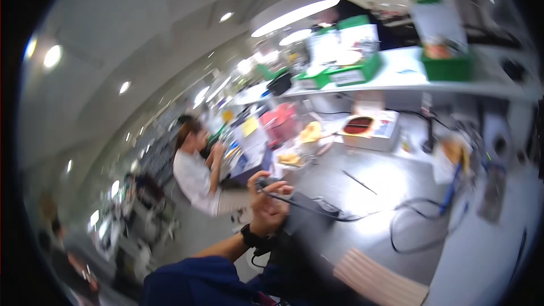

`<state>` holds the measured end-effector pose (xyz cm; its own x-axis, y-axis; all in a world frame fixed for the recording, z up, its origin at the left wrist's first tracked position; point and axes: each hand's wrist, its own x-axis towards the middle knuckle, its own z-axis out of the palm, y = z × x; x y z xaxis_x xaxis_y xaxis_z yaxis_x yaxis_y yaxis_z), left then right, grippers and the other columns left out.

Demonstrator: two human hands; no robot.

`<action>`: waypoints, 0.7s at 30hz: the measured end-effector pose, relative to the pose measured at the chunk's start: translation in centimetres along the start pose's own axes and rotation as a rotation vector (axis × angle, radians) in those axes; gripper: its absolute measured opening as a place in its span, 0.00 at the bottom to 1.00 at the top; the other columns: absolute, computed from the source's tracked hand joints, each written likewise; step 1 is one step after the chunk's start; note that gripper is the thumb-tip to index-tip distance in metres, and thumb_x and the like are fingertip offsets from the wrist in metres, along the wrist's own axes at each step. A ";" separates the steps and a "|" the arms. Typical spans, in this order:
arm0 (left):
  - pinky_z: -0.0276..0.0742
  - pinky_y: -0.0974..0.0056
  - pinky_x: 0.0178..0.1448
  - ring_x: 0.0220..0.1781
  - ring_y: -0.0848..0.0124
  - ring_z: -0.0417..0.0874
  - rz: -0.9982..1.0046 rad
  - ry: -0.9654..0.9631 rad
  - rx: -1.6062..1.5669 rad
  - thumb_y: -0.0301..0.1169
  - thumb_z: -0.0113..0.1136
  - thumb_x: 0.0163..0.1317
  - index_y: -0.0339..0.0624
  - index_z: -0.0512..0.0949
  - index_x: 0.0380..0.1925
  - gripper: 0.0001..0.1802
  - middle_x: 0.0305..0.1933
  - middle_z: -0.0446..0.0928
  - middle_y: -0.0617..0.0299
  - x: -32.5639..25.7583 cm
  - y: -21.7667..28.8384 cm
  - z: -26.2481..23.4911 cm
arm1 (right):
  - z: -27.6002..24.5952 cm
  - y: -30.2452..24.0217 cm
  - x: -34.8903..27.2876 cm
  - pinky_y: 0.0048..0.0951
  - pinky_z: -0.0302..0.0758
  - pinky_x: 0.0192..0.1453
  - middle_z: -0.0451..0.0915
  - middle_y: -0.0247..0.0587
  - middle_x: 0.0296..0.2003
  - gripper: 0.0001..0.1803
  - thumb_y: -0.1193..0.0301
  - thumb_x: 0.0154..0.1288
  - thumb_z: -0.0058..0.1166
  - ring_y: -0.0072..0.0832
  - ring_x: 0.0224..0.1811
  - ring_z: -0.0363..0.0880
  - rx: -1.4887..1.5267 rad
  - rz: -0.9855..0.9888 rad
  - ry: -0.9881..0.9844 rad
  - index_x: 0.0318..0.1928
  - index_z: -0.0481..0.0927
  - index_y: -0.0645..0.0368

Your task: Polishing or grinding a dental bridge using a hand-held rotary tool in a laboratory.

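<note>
My left hand is raised at the table's near left edge, with a black watch on its wrist and a navy sleeve behind it. Its fingers are curled around a small dark piece whose kind I cannot make out. From it a black cable runs right across the grey metal tabletop. A dark, flat-sided block sits just beyond this hand, blurred. My right hand does not show. At the lower right lies a beige ribbed strip, too smeared to name.
A thin dark tool lies mid-table. Right of it are a blue-handled tool and a looped black cord. Behind stands a white box with a dark red round top. Green bins line the shelf. A person sits left.
</note>
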<state>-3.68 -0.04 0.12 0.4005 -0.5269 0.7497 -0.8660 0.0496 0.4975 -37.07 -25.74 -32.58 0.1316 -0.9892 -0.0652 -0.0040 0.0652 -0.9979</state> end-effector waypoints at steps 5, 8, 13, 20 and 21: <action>0.82 0.61 0.60 0.54 0.61 0.86 0.015 0.030 0.000 0.12 0.61 0.46 0.39 0.81 0.56 0.31 0.68 0.62 0.49 0.0 1.0 1.0 | 2.9 -8.8 2.4 0.37 0.77 0.52 0.82 0.59 0.50 0.37 0.64 0.63 0.61 0.42 0.48 0.80 -0.127 -0.210 -0.189 0.68 0.66 0.68; 0.80 0.64 0.54 0.46 0.67 0.82 0.047 0.020 0.102 0.17 0.69 0.45 0.42 0.83 0.52 0.29 0.57 0.78 0.49 -0.1 1.1 0.3 | 5.5 -14.5 1.6 0.36 0.77 0.50 0.82 0.58 0.49 0.37 0.64 0.63 0.61 0.40 0.46 0.80 -0.177 -0.328 -0.286 0.69 0.65 0.67; 0.74 0.57 0.63 0.60 0.58 0.76 0.049 -0.062 -0.138 0.22 0.72 0.52 0.41 0.80 0.33 0.10 0.59 0.77 0.45 0.1 -0.1 -0.3 | 10.6 -21.7 -1.8 0.34 0.77 0.46 0.83 0.56 0.48 0.39 0.65 0.65 0.62 0.36 0.43 0.79 -0.265 -0.460 -0.400 0.71 0.62 0.67; 0.78 0.59 0.63 0.56 0.64 0.80 -0.119 -0.229 -0.700 0.21 0.70 0.54 0.38 0.82 0.54 0.24 0.67 0.59 0.49 2.5 -1.8 -2.2 | 15.5 -27.7 -7.9 0.30 0.77 0.42 0.83 0.52 0.46 0.41 0.65 0.67 0.62 0.31 0.39 0.79 -0.371 -0.577 -0.500 0.74 0.58 0.66; 0.77 0.60 0.62 0.55 0.64 0.80 -0.126 -0.229 -0.656 0.21 0.69 0.55 0.38 0.82 0.54 0.24 0.67 0.59 0.49 3.1 -2.1 -2.9 | 15.9 -28.3 -8.7 0.30 0.76 0.41 0.83 0.52 0.46 0.41 0.65 0.67 0.62 0.31 0.38 0.79 -0.387 -0.590 -0.511 0.75 0.57 0.66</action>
<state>0.25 0.70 2.68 0.3500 -0.7239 0.5945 -0.4290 0.4403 0.7887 -22.34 -16.85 -3.71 0.6469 -0.6609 0.3805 -0.1196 -0.5806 -0.8053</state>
